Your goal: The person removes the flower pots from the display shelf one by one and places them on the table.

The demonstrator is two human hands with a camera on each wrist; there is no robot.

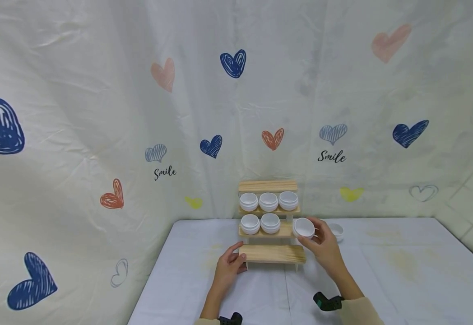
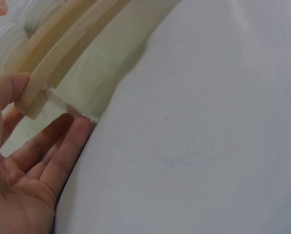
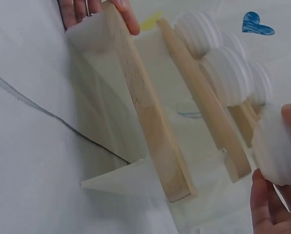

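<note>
My right hand holds a small white ribbed bowl at the right end of the second step of a tiered wooden stand. Thumb and fingers pinch the bowl from its sides in the right wrist view. At the left end of the lowest step, my left hand steadies the stand. Its thumb lies on the plank's end, while the other fingers reach under to the white side support. Two white bowls sit on the second step, left of the held one.
Three more white bowls line the step above, below the top plank. Another white bowl is on the white-covered table, behind my right hand. A curtain with printed hearts hangs close behind the stand.
</note>
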